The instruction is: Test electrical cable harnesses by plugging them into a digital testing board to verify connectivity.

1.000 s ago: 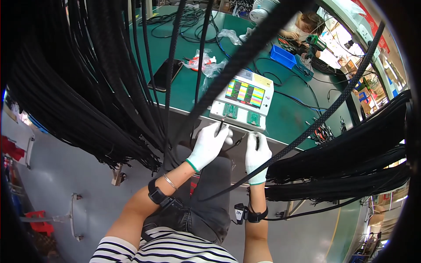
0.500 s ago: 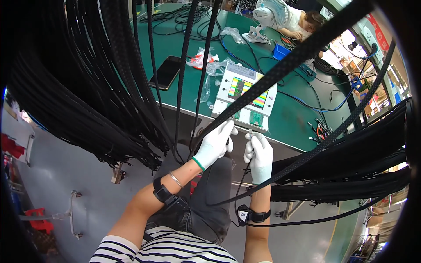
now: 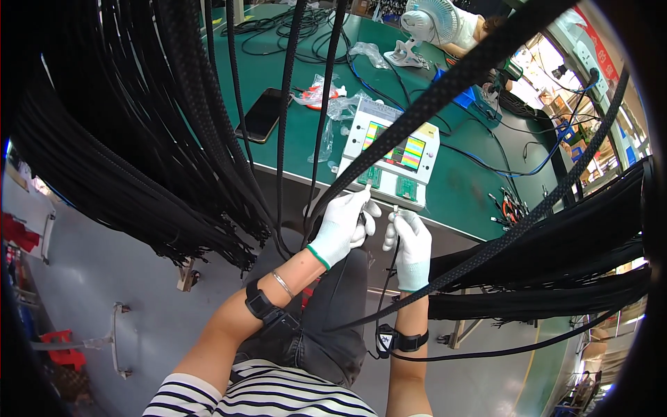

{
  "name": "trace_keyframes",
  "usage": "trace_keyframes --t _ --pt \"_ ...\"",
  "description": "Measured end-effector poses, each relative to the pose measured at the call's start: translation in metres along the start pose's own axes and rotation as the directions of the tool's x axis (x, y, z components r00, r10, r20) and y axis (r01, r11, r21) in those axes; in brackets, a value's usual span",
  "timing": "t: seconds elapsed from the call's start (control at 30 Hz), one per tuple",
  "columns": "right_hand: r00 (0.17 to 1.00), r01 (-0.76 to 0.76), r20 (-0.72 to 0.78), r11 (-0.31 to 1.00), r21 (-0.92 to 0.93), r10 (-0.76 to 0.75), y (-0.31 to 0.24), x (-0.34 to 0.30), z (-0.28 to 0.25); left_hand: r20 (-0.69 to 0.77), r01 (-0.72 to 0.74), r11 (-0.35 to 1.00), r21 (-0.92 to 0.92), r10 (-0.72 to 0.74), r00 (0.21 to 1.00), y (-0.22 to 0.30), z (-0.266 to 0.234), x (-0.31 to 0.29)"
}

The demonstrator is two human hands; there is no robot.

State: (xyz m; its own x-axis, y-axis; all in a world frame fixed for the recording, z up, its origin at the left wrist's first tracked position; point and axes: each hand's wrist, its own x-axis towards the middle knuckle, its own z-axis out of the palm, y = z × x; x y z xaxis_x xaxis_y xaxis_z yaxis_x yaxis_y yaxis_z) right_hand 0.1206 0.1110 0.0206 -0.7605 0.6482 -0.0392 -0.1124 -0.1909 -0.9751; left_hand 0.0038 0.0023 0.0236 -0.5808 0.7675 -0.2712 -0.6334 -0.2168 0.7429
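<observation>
In a white glove, my left hand (image 3: 346, 224) pinches a cable's small connector (image 3: 368, 186), its tip at the lower edge of the left green circuit board on a white cable tester (image 3: 397, 182). My gloved right hand (image 3: 411, 242) grips another cable connector (image 3: 396, 209) with a metal tip, upright just below the right green board (image 3: 406, 187). It stands apart from that board. A thin black cable (image 3: 389, 278) hangs from the right hand. The tester's colour screen (image 3: 410, 152) is lit with striped blocks, partly covered by a thick braided cable (image 3: 417, 128) crossing in front.
Thick bundles of black cables (image 3: 139, 174) hang at left; another bundle (image 3: 542, 243) lies at right. On the green table (image 3: 278, 167) are a phone (image 3: 264, 115), orange-handled pliers (image 3: 326, 96), plastic bags, a white fan (image 3: 424, 28) and a blue bin (image 3: 464, 95). A co-worker's arm shows behind.
My left hand has shifted slightly, and its connector now shows at the left board. The screen's coloured blocks differ. The co-worker's head has moved behind the braided cable. My right hand has barely moved.
</observation>
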Motion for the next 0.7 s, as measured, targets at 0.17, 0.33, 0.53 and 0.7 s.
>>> trace_keyframes --t 0.17,0.33,0.53,0.7 --pt "0.999 0.023 -0.029 1.0 -0.011 -0.023 0.006 0.004 -0.001 0.001 0.02 0.999 -0.045 -0.02 1.0 0.003 0.005 0.002" --pt "0.985 0.094 -0.125 0.974 -0.206 -0.122 0.004 0.005 0.002 0.005 0.025 0.993 -0.113 -0.024 1.0 0.005 0.008 0.01" --pt "0.98 0.053 -0.194 0.995 0.081 -0.036 0.002 0.008 0.011 -0.033 -0.071 0.997 -0.024 0.07 0.997 0.002 0.006 0.012" --pt "0.971 0.045 -0.24 0.986 0.161 -0.005 -0.001 0.007 0.013 -0.052 -0.059 0.998 0.002 0.059 0.997 0.0 -0.008 0.0"
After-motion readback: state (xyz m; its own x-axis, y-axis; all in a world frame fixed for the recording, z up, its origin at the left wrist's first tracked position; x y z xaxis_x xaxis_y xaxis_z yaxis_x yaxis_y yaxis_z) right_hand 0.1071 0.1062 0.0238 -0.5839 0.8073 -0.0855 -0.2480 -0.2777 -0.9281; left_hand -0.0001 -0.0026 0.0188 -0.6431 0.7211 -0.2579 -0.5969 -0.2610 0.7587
